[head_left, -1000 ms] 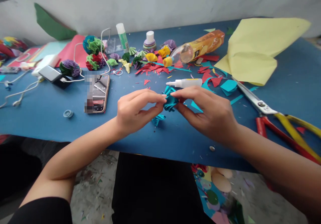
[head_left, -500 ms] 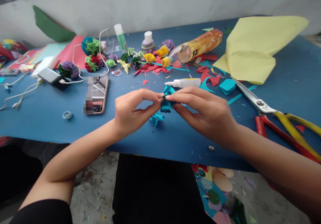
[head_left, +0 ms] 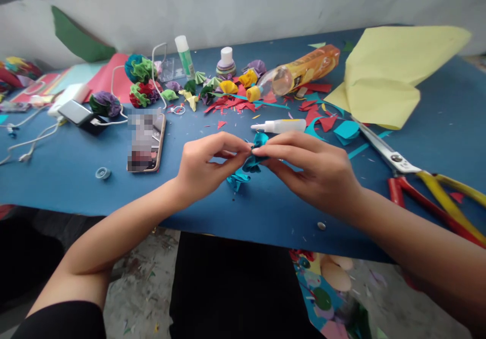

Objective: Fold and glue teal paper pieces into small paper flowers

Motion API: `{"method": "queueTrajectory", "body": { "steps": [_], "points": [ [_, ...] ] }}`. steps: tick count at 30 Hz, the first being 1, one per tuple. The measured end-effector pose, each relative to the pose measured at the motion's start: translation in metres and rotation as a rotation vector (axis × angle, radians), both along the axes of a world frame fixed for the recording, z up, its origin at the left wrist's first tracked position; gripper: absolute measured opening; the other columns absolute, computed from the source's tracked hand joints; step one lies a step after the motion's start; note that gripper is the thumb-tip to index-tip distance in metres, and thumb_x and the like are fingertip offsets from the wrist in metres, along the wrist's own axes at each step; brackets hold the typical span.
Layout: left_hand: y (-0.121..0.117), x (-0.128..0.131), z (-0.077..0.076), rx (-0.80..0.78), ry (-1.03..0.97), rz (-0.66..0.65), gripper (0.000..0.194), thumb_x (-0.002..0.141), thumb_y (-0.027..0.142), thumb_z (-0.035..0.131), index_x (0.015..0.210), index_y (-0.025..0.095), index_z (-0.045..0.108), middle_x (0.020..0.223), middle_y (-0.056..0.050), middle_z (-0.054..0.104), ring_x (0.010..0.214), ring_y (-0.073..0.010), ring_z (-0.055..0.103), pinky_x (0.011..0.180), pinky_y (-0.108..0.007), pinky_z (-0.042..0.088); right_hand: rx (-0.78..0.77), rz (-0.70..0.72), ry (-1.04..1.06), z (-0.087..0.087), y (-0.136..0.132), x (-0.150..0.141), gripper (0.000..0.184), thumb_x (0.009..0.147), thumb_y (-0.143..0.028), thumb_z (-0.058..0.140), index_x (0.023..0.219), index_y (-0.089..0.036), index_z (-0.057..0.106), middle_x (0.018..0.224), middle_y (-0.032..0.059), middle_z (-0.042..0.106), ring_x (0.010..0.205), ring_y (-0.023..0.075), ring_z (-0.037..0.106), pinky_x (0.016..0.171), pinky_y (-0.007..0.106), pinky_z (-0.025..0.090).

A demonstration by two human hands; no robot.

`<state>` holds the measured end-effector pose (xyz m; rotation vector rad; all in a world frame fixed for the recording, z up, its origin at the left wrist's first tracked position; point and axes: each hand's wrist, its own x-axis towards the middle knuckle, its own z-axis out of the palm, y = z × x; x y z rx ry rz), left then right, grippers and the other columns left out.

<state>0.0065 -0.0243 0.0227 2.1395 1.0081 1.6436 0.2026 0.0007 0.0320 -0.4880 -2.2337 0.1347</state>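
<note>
A folded teal paper piece [head_left: 255, 152] is pinched between my left hand [head_left: 207, 164] and my right hand [head_left: 311, 169], just above the blue table [head_left: 68, 177]. Both hands have thumb and fingers pressed together on it. A second crumpled teal piece [head_left: 237, 179] lies on the table right under my left fingers. A small white glue bottle [head_left: 283, 125] lies on its side just beyond the hands.
A phone [head_left: 146, 141] on a cable lies to the left, with a power bank [head_left: 76, 112] farther left. Large scissors [head_left: 413, 174] lie at right beside a yellow sheet [head_left: 383, 75]. Paper flowers [head_left: 142, 78], scraps, a glue stick [head_left: 185, 55] and an orange bottle [head_left: 299, 70] crowd the back.
My fingertips have shifted slightly on the teal piece, squeezing it narrower; both hands stay in nearly the same place.
</note>
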Motion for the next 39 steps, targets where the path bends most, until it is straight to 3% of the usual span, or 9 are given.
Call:
{"method": "queueTrajectory", "body": {
  "steps": [5, 12, 21, 27, 30, 39],
  "points": [
    [0.004, -0.003, 0.001, -0.152, -0.083, -0.153, 0.007, 0.078, 0.013, 0.072, 0.082, 0.015, 0.066, 0.075, 0.000, 0.074, 0.067, -0.0089, 0.071, 0.061, -0.013, 0.059, 0.002, 0.076, -0.011, 0.003, -0.002, -0.001, 0.019, 0.088, -0.006, 0.058, 0.102, -0.015, 0.065, 0.094, 0.0056, 0.068, 0.086, 0.0094, 0.065, 0.080, 0.019, 0.054],
    [0.002, -0.003, 0.007, -0.270, -0.174, -0.236, 0.013, 0.075, 0.021, 0.077, 0.083, 0.017, 0.067, 0.075, 0.000, 0.073, 0.068, -0.0095, 0.071, 0.059, -0.015, 0.060, -0.022, 0.093, 0.054, 0.004, -0.004, 0.000, 0.018, 0.084, -0.003, 0.062, 0.095, -0.017, 0.065, 0.093, 0.0032, 0.068, 0.086, 0.0064, 0.065, 0.082, 0.014, 0.052],
    [0.008, -0.009, 0.011, -0.652, -0.271, -0.474, 0.024, 0.067, 0.030, 0.083, 0.084, 0.019, 0.069, 0.073, 0.001, 0.073, 0.065, -0.0130, 0.072, 0.056, -0.019, 0.062, -0.106, 0.201, 0.072, 0.004, -0.001, 0.000, 0.023, 0.086, -0.001, 0.058, 0.096, -0.021, 0.062, 0.091, 0.0000, 0.066, 0.084, 0.0052, 0.064, 0.078, 0.015, 0.054],
    [0.010, -0.013, 0.010, -0.656, -0.228, -0.502, 0.025, 0.069, 0.022, 0.082, 0.091, 0.020, 0.071, 0.077, 0.000, 0.073, 0.071, -0.0117, 0.071, 0.065, -0.019, 0.062, -0.100, 0.232, 0.087, 0.002, 0.003, -0.002, 0.020, 0.086, -0.002, 0.058, 0.094, -0.020, 0.062, 0.091, 0.0009, 0.065, 0.084, 0.0063, 0.064, 0.076, 0.017, 0.053],
    [0.009, -0.011, 0.011, -0.585, -0.218, -0.467, 0.015, 0.071, 0.018, 0.080, 0.083, 0.018, 0.071, 0.075, 0.001, 0.071, 0.067, -0.0088, 0.069, 0.063, -0.017, 0.060, -0.112, 0.202, 0.083, 0.002, 0.003, -0.002, 0.018, 0.087, -0.005, 0.058, 0.096, -0.020, 0.062, 0.091, 0.0009, 0.066, 0.084, 0.0077, 0.064, 0.075, 0.018, 0.054],
    [0.005, -0.003, 0.008, -0.348, -0.150, -0.110, 0.007, 0.073, 0.021, 0.077, 0.076, 0.016, 0.072, 0.075, -0.002, 0.072, 0.069, -0.0110, 0.068, 0.059, -0.020, 0.058, -0.147, -0.007, 0.003, 0.001, 0.004, -0.001, 0.018, 0.089, -0.014, 0.055, 0.103, -0.022, 0.064, 0.097, 0.0033, 0.070, 0.093, 0.0169, 0.066, 0.082, 0.031, 0.055]
  ]
}}
